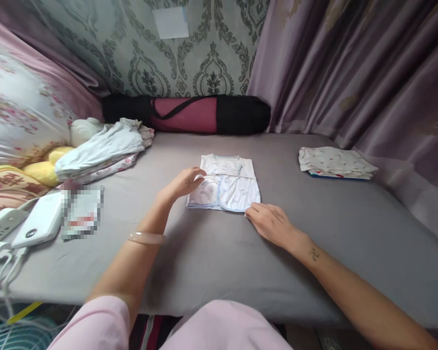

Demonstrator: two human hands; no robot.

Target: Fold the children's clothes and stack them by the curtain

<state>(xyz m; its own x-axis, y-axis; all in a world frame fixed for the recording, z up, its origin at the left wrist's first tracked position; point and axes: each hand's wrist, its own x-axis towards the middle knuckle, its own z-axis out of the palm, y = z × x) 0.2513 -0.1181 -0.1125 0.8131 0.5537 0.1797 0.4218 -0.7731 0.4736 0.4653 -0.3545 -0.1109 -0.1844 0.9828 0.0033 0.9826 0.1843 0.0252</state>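
Observation:
A small white baby shirt (229, 187) with light blue trim lies folded into a rough rectangle on the grey bed sheet. Its ties cross the middle. My left hand (185, 183) is at the shirt's left edge, thumb and fingers slightly apart over the fabric. At the near right corner, my right hand (272, 221) has its fingertips closed on the blue-edged hem.
Folded clothes (336, 163) lie to the right, and a looser pile of clothes (102, 148) to the left. A white power bank (42, 218) with cables sits beside a power strip (2, 223). A long black and maroon bag (186, 114) lies along the wall.

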